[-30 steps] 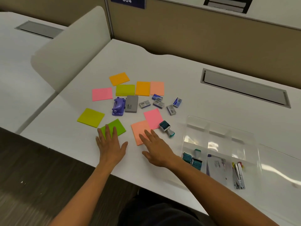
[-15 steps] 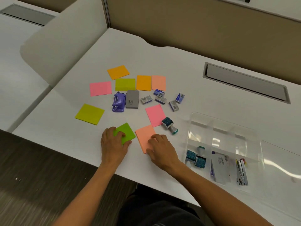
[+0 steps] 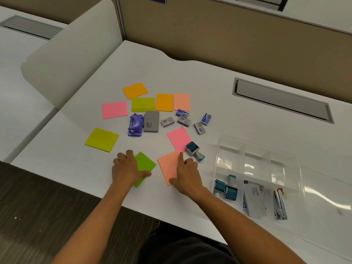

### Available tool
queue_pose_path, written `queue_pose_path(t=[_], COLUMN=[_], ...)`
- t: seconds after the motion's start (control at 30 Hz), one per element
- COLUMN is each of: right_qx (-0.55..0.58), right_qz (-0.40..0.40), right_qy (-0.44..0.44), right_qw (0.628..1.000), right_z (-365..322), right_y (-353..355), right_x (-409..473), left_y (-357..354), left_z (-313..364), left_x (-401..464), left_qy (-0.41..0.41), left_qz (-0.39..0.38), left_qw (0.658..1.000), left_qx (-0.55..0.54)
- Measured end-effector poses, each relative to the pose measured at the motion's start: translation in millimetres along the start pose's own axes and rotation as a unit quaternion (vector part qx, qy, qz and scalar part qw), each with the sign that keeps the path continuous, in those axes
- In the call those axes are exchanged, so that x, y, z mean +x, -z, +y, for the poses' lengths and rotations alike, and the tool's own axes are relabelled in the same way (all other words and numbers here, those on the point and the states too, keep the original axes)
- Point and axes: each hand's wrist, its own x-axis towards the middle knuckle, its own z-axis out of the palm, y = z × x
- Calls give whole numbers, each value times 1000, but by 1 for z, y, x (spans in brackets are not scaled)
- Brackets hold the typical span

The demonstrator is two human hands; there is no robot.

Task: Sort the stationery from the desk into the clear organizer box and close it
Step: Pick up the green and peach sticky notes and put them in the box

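Head view
Left hand: your left hand (image 3: pixel 127 169) grips the green sticky pad (image 3: pixel 144 167) near the front edge of the desk (image 3: pixel 219 69), fingers curled over its left side, thumb across its near corner.
Right hand: your right hand (image 3: pixel 185 173) holds the salmon sticky pad (image 3: pixel 168 165), index finger laid along its right edge, thumb hooked at the near corner, the other fingers curled beside it.
Stamp: a teal roller stamp (image 3: pixel 194 150) lies on its side just beyond your right fingers, touching the near corner of a pink sticky pad (image 3: pixel 179 138).
Other pads: yellow-green, pink, orange and peach pads lie spread farther back on the desk.
Middle cluster: a purple hole punch (image 3: pixel 135 125) lies against a grey case (image 3: pixel 151 121); five small staple boxes (image 3: pixel 184 121) lie scattered right of it.
Organizer: the clear organizer box (image 3: pixel 257 149) sits open to your right, lid (image 3: pixel 327 191) flat beside it.
Box contents: two teal stamps (image 3: pixel 225 189) in the near-left compartment, a grey card box (image 3: pixel 255 201) in the middle, a stapler (image 3: pixel 279 202) at the right.
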Motion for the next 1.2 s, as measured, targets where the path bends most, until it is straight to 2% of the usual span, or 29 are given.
queue_pose_path(t=[0.2, 0.3, 0.47, 0.67, 0.87, 1.07, 1.2], right_qx=[39, 53, 86, 214, 356, 441, 387], right_qz=[-54, -36, -7, -5, 72, 162, 202], right_qy=[-36, -23, -22, -13, -11, -85, -121], right_qw=[997, 998, 996, 977, 932, 879, 891], right_z=[12, 15, 21, 31, 59, 120, 148], right_y=[4, 4, 4, 13, 49, 78, 86], right_x=[-3, -9, -19, -31, -43, -53, -56], left_y=[0, 0, -1, 6, 16, 29, 29], left_z=[7, 10, 16, 32, 67, 120, 156], left_x=[-4, -10, -22, -36, -49, -54, -60], left_qy=[6, 9, 0, 6, -11, -42, -66], left_qz=[-9, -7, 47, 66, 89, 80, 53], left_qw=[1000, 1000, 996, 981, 949, 917, 900], left_qx=[3, -17, -77, -181, -301, -390, -428])
